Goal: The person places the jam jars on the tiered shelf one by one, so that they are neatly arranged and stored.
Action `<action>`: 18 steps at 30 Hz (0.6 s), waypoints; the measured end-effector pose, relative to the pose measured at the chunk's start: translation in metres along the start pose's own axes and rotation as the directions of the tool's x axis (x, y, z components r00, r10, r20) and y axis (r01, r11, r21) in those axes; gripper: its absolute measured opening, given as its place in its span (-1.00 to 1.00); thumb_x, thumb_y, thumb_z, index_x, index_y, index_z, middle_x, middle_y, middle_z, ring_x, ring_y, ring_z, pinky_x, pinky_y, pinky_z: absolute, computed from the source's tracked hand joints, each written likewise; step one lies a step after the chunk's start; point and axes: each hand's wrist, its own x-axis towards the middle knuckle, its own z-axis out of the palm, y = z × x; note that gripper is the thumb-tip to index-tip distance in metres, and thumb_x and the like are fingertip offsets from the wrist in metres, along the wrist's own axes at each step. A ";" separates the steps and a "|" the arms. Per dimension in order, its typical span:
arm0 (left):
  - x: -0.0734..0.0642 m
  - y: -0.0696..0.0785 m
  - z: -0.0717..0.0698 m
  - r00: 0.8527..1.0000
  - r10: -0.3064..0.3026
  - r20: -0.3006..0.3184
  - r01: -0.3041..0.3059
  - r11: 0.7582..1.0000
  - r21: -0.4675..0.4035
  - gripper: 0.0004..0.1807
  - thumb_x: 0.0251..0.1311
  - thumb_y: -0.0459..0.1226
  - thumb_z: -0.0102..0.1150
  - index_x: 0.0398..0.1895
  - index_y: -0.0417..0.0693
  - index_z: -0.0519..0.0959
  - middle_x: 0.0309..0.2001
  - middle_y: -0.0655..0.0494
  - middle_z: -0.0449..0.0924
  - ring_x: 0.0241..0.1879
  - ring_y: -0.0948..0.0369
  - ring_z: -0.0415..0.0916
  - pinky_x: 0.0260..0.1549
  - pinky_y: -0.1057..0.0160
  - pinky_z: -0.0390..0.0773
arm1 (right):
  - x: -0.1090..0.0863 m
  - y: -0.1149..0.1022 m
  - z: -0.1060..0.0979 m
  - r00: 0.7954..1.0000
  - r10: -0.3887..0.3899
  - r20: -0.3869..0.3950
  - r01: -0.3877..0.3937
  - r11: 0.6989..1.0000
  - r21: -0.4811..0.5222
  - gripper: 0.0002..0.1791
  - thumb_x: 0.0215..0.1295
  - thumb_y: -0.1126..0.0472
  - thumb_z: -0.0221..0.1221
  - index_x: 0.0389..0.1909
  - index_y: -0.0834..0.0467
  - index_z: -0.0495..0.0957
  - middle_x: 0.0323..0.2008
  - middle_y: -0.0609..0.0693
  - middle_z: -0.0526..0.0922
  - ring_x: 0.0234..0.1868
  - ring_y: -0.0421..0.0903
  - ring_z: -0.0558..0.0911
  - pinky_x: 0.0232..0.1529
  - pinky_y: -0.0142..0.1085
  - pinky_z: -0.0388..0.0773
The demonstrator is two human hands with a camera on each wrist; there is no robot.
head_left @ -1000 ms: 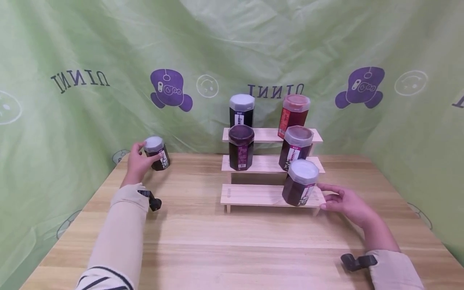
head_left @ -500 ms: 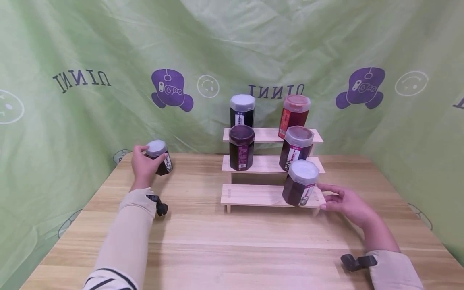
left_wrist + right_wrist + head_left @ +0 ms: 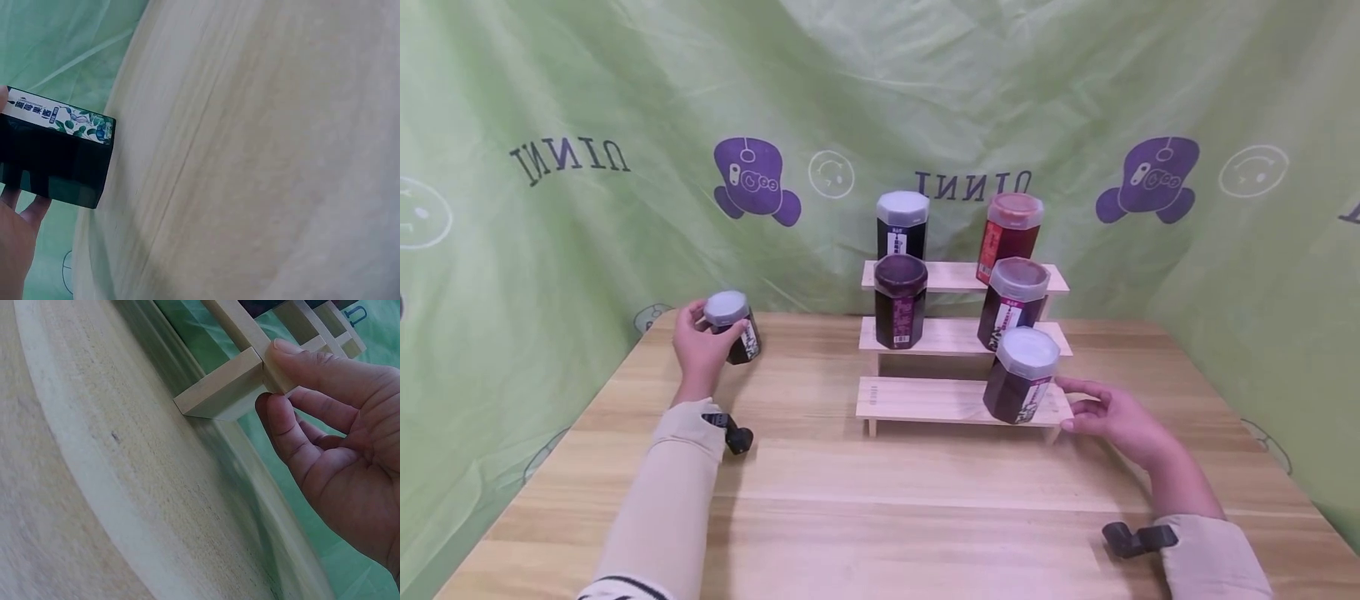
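Observation:
My left hand [image 3: 698,354] grips a dark octagonal jar [image 3: 56,156] with a whitish lid at the table's back left. Thumb and fingers lie on opposite sides of the jar, whose label shows blueberries and leaves. On the right, my right hand [image 3: 1127,429] pinches the right end of the lowest step of a three-tier wooden display stand [image 3: 925,398]. Thumb and fingertips meet at the board's end in the right wrist view. Close to that hand, a dark jar with a frosted lid [image 3: 1022,375] stands on the lowest step.
The middle step holds a dark purple jar [image 3: 900,304] and a jar with a clear lid [image 3: 1013,304]. On the top step are a white-lidded jar [image 3: 902,225] and a red jar [image 3: 1011,237]. A green printed curtain [image 3: 647,100] hangs behind the wooden table [image 3: 880,508].
My left hand has brought its jar a little to the right and nearer to me. The right hand keeps its hold on the stand, and the jars there stay in place.

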 end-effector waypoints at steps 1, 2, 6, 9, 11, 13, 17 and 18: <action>-0.001 0.000 0.000 1.000 0.002 -0.001 -0.002 1.000 -0.001 -0.17 -0.09 -0.28 0.55 0.27 -0.16 0.31 0.25 -0.08 0.38 0.20 0.03 0.39 0.20 0.15 0.43 | 0.000 0.000 0.000 1.000 0.007 -0.004 -0.007 1.000 -0.002 -0.21 0.19 0.36 0.31 0.37 0.48 0.14 0.04 0.39 0.54 -0.09 -0.26 0.63 -0.10 -0.41 0.60; -0.002 0.000 -0.001 1.000 0.001 -0.003 -0.001 1.000 -0.001 -0.17 -0.10 -0.27 0.55 0.27 -0.16 0.31 0.25 -0.08 0.38 0.19 0.03 0.39 0.20 0.14 0.44 | 0.001 0.000 0.000 1.000 0.014 -0.006 -0.014 1.000 -0.008 -0.20 0.19 0.35 0.31 0.37 0.47 0.14 0.04 0.38 0.54 -0.09 -0.26 0.63 -0.09 -0.41 0.59; -0.005 0.000 -0.001 1.000 0.007 -0.016 -0.006 1.000 0.009 -0.15 -0.12 -0.26 0.57 0.26 -0.18 0.32 0.22 -0.09 0.39 0.17 0.04 0.40 0.18 0.13 0.46 | 0.001 0.000 0.000 0.999 0.031 -0.009 -0.031 0.999 -0.024 -0.19 0.19 0.31 0.33 0.38 0.44 0.15 0.07 0.40 0.52 -0.08 -0.26 0.63 -0.07 -0.42 0.58; -0.007 0.001 0.000 1.000 0.015 -0.020 -0.014 1.000 0.011 -0.15 -0.15 -0.27 0.58 0.25 -0.20 0.33 0.22 -0.10 0.40 0.16 0.04 0.42 0.17 0.14 0.47 | 0.001 0.001 -0.001 0.999 0.037 -0.014 -0.037 0.999 -0.024 -0.18 0.18 0.31 0.33 0.39 0.43 0.15 0.09 0.42 0.50 -0.08 -0.26 0.62 -0.07 -0.41 0.58; -0.009 0.002 -0.001 1.000 0.014 -0.015 -0.014 1.000 0.008 -0.16 -0.15 -0.27 0.58 0.24 -0.21 0.34 0.21 -0.10 0.41 0.15 0.04 0.43 0.15 0.15 0.49 | 0.001 0.000 -0.001 0.999 0.041 -0.016 -0.041 0.999 -0.025 -0.18 0.18 0.31 0.33 0.39 0.43 0.15 0.10 0.42 0.49 -0.08 -0.26 0.62 -0.06 -0.40 0.58; -0.012 0.004 -0.002 1.000 0.008 -0.011 -0.008 1.000 0.006 -0.16 -0.17 -0.27 0.59 0.23 -0.21 0.35 0.20 -0.09 0.43 0.14 0.04 0.44 0.13 0.16 0.50 | 0.001 0.000 -0.001 0.999 0.046 -0.019 -0.046 0.999 -0.027 -0.17 0.17 0.30 0.34 0.39 0.42 0.15 0.11 0.42 0.47 -0.08 -0.26 0.61 -0.06 -0.40 0.58; -0.017 0.005 -0.003 1.000 0.000 -0.012 0.000 1.000 0.011 -0.18 -0.21 -0.26 0.61 0.18 -0.20 0.38 0.15 -0.06 0.46 0.09 0.05 0.47 0.09 0.16 0.53 | 0.001 0.000 -0.001 0.999 0.044 -0.017 -0.044 0.999 -0.027 -0.17 0.17 0.30 0.34 0.39 0.42 0.16 0.12 0.42 0.47 -0.07 -0.26 0.61 -0.06 -0.40 0.58; -0.017 0.005 -0.003 1.000 0.001 -0.013 -0.001 1.000 0.016 -0.18 -0.22 -0.26 0.62 0.17 -0.21 0.39 0.14 -0.06 0.46 0.08 0.05 0.48 0.09 0.16 0.54 | 0.001 0.001 -0.001 0.999 0.042 -0.017 -0.043 0.999 -0.025 -0.18 0.17 0.30 0.34 0.39 0.43 0.16 0.11 0.42 0.48 -0.07 -0.26 0.62 -0.06 -0.41 0.58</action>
